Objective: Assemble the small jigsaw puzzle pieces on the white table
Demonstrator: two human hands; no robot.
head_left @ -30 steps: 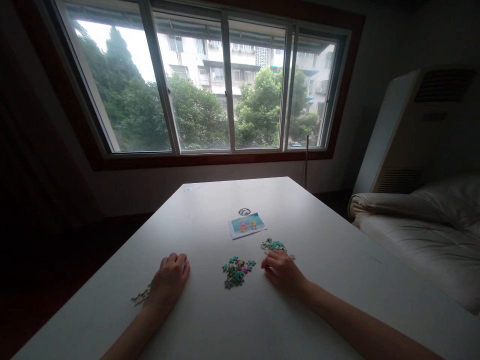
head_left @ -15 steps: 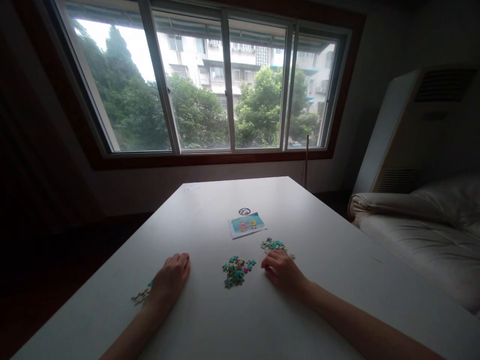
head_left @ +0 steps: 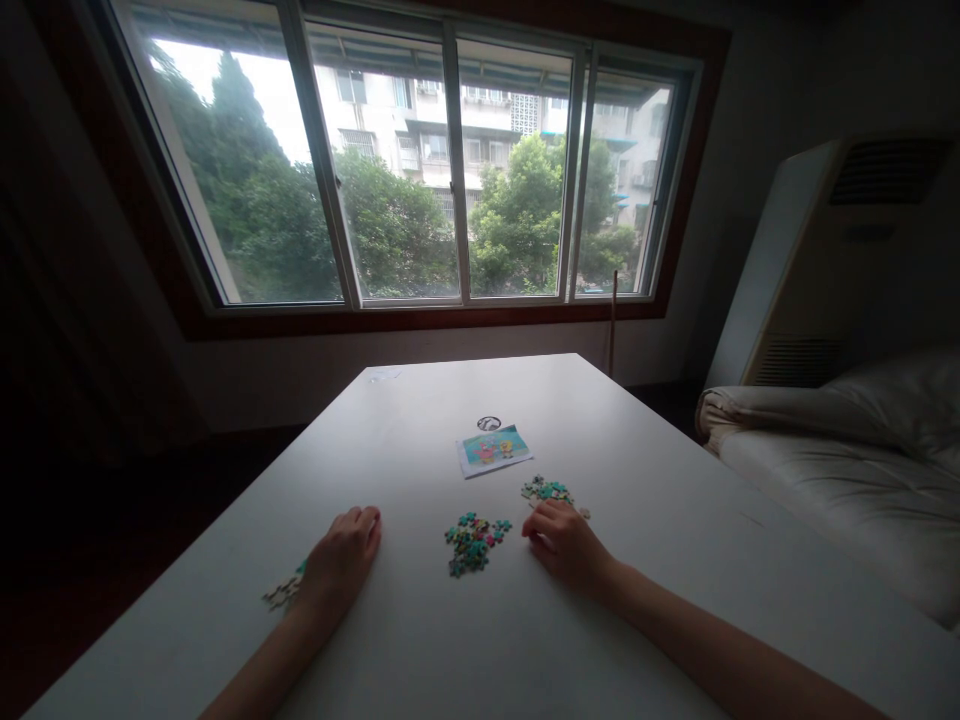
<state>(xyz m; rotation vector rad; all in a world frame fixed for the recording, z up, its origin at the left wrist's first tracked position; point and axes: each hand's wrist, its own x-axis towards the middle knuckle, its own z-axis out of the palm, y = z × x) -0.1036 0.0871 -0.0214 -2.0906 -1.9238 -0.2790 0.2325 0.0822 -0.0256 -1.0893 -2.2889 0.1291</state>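
Note:
My left hand (head_left: 341, 555) rests on the white table with its fingers curled in, and nothing shows in them. Beside and partly behind its wrist lies a small group of jigsaw pieces (head_left: 283, 592), some pale side up. My right hand (head_left: 562, 545) also lies on the table, loosely closed, with no piece visible in its fingers. Just beyond its knuckles is a pile of jigsaw pieces (head_left: 549, 489), partly covered by the hand. Between my two hands sits a third pile of green and multicoloured jigsaw pieces (head_left: 471, 545).
A cartoon picture sheet (head_left: 495, 451) lies past the piles, with a round black-and-white mark (head_left: 489, 423) behind it. The white table (head_left: 420, 650) narrows toward the window. To the right stand a pale sofa (head_left: 840, 450) and a tall floor unit with vents (head_left: 795, 240).

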